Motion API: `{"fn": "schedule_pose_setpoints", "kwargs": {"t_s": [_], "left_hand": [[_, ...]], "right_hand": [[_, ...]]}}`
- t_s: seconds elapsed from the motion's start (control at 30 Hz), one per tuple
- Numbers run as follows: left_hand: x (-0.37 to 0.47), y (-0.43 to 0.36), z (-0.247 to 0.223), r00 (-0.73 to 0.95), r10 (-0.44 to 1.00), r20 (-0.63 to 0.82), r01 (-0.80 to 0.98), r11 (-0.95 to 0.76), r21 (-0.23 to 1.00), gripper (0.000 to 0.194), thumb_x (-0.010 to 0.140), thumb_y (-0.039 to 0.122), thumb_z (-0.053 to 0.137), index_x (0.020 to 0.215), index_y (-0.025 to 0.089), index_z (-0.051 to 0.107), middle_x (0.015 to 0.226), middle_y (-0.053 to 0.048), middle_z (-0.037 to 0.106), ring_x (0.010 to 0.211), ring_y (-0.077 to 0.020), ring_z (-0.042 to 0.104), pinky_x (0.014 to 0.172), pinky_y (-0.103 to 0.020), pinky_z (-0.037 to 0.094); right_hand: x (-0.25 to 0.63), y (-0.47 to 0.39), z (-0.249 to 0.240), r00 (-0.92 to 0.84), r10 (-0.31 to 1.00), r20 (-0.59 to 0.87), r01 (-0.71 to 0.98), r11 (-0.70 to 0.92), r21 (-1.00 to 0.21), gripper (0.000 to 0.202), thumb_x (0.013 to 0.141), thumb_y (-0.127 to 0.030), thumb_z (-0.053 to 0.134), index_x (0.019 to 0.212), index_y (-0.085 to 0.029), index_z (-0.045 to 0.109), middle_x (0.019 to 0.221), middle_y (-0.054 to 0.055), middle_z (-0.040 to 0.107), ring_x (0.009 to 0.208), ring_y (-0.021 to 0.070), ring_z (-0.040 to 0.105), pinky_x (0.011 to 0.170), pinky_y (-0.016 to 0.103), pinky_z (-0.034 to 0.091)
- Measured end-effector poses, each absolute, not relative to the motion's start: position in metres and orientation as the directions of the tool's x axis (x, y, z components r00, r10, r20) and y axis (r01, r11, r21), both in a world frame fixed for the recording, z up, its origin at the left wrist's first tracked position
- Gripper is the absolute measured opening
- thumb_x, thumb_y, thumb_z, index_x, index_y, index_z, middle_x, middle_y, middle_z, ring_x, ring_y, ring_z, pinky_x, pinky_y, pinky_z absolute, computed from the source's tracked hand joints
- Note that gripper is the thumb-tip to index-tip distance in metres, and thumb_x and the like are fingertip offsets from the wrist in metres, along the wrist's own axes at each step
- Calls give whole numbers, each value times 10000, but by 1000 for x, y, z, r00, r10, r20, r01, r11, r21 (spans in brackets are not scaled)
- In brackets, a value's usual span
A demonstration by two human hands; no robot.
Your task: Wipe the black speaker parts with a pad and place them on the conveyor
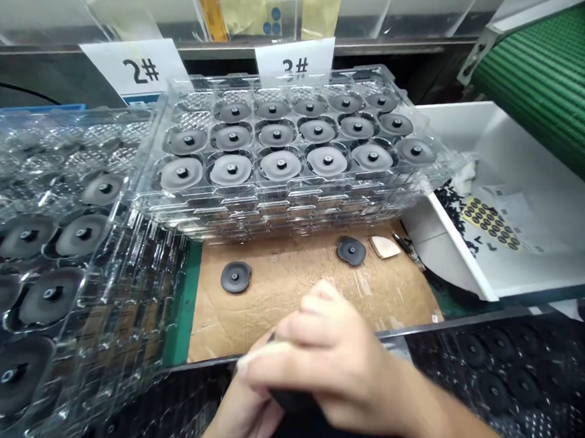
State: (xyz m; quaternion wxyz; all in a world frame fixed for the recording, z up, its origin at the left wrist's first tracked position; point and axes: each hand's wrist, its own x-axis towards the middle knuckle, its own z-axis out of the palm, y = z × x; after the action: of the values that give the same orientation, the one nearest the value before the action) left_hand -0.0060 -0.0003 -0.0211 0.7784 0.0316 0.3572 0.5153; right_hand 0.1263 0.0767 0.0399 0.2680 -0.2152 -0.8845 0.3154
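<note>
My right hand (333, 355) is closed, its fingers curled, over my left hand (254, 410) at the front edge of the cardboard. A dark part (292, 400) shows between them; mostly covered and blurred, it looks like one of the black rounded discs. Something whitish lies along the right thumb, too smeared to name. On the cardboard (276, 311) rest a black disc (235, 277) to the left and another black disc (351, 250) to the right, each with a small central stem. A pale wedge-shaped pad (384, 247) lies beside the right disc.
Stacked clear trays (254, 199) with black discs stand behind the cardboard. More disc-filled trays (74, 297) rise at left; another tray (512, 368) sits low at right. A white bin (534, 262) holds small black pieces and a yellow sticker sheet (492, 223). A green ribbed belt (547, 83) slopes above it.
</note>
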Motion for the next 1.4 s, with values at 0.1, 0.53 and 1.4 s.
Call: {"fn": "schedule_pose_setpoints", "kwargs": {"t_s": [0.1, 0.53, 1.4], "left_hand": [[-11, 1, -16, 277, 852, -444, -824, 448, 346, 477, 618, 366, 742, 1074, 267, 641, 1116, -40, 661, 1017, -242, 603, 899, -306, 456], [-21, -1, -12, 391, 859, -330, -873, 460, 164, 454, 716, 510, 561, 1086, 258, 636, 1103, -36, 665, 987, -251, 626, 842, -310, 500], [-27, 0, -22, 174, 984, -31, 150, 5, 989, 875, 620, 529, 680, 1338, 225, 284, 1138, -127, 548, 1087, -298, 533, 965, -450, 374]], "right_hand": [[127, 95, 12, -521, 804, 287, 324, 498, -805, 242, 881, -175, 445, 1034, -223, 627, 878, 12, 661, 754, 130, 561, 733, 301, 400], [134, 72, -70, -309, 951, 16, 426, 153, -892, 250, 878, -195, 426, 1047, -193, 611, 1055, 90, 543, 934, 185, 553, 766, 336, 473], [159, 66, 7, -746, 600, -290, -39, -473, -880, 151, 748, -213, 683, 895, -179, 673, 774, 1, 672, 727, 98, 607, 709, 211, 466]]}}
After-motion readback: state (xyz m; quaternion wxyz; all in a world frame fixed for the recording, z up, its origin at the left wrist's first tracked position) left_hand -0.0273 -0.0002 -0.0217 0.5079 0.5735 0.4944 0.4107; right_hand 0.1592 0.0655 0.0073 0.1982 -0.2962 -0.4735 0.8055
